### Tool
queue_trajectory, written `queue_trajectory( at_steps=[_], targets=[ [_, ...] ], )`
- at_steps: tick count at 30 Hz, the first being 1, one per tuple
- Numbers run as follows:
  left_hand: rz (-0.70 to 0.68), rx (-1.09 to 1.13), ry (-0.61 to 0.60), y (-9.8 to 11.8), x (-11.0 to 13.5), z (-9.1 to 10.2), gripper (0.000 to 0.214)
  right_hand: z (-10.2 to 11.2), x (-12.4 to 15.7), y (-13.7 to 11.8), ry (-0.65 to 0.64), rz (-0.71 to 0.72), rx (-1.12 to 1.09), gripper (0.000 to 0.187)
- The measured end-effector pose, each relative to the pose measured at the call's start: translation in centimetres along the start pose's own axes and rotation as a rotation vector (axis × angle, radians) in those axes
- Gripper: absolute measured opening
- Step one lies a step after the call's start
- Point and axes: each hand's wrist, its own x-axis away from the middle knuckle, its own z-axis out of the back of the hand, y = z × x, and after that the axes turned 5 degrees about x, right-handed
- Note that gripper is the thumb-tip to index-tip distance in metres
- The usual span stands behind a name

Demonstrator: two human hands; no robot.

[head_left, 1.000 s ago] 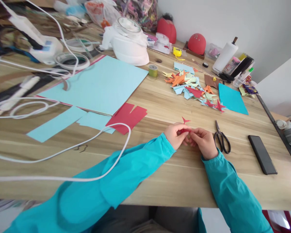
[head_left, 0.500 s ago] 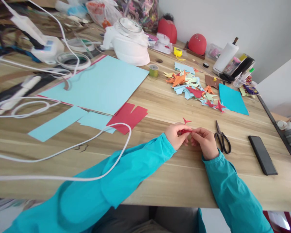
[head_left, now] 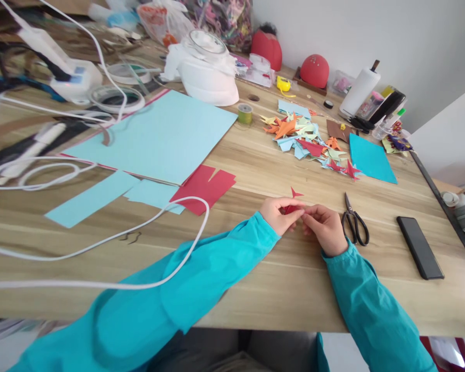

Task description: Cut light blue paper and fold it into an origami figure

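Note:
Between my two hands is a small folded red paper piece (head_left: 295, 192), its forked tip sticking up past the fingers. My left hand (head_left: 282, 214) pinches its body from the left. The thumb and fingertips of my right hand (head_left: 324, 227) press together on its right end, touching the left fingertips. Most of the fold is hidden by the fingers. Black-handled scissors (head_left: 354, 222) lie just right of my right hand, points away from me. Beyond my hands spreads a pile of folded paper shapes (head_left: 304, 135) in orange, blue, red and pale green.
Cut red paper (head_left: 207, 191) and light blue strips (head_left: 93, 199) lie left, beside a large light blue sheet (head_left: 158, 137). A white cable (head_left: 139, 238) loops over my left sleeve. At right are a phone (head_left: 419, 248) and a turquoise sheet (head_left: 373, 159). A thread spool (head_left: 245, 113) stands behind.
Both hands have shifted very slightly left with the red paper piece, still pinching it. The other things on the table have stayed in place.

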Motion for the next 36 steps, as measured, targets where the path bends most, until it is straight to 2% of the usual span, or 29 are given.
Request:
queue_trajectory(
  at_steps=[9,18,29,36],
  targets=[
    [0.007,-0.027,0.011,0.59,0.17,-0.02,0.016,-0.12,0.20,-0.10,-0.013,0.039,0.018,0.030],
    [-0.085,-0.031,0.037,0.40,0.25,0.32,0.010,-0.02,0.29,-0.22,-0.018,0.034,-0.035,0.025],
    [-0.019,0.042,-0.036,0.43,0.04,0.08,0.019,0.11,0.29,-0.29,0.000,0.040,-0.031,0.027],
    [-0.167,-0.082,-0.088,-0.31,0.43,0.04,0.026,0.02,0.18,0.02,0.035,0.036,-0.016,0.030]
  ],
)
